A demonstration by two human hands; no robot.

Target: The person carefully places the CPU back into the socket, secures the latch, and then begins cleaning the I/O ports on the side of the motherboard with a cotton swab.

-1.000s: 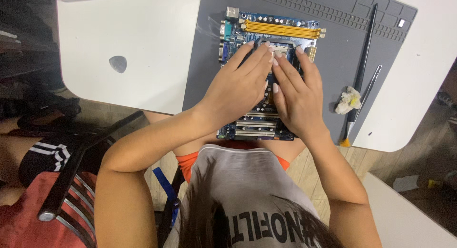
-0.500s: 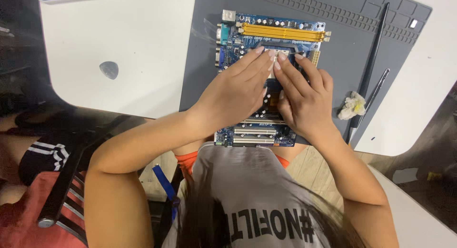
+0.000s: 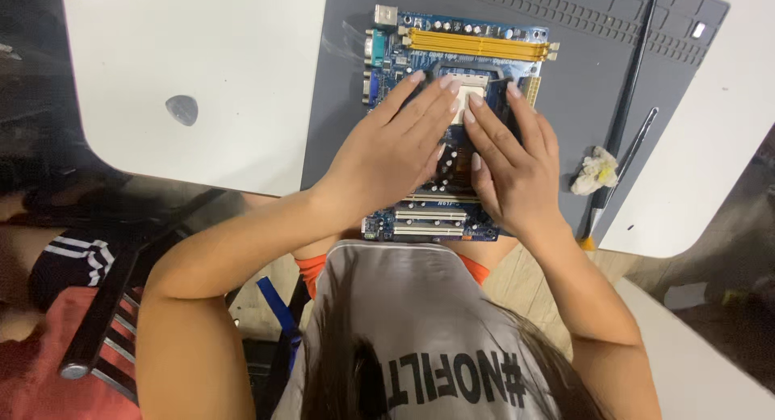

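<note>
Both hands on a blue rectangular circuit board (image 3: pixel 452 129)

Left hand (image 3: pixel 395 154) and right hand (image 3: pixel 513 166) lie flat, fingers (image 3: pixel 428 97) outstretched, gripping nothing, over the pale square socket (image 3: pixel 468 93) at twelve o'clock.

no packages, signs or screens show. the only label is 1 small white rectangular sticker (image 3: pixel 699 29) at the grey mat's (image 3: pixel 339 105) far right corner.
</note>
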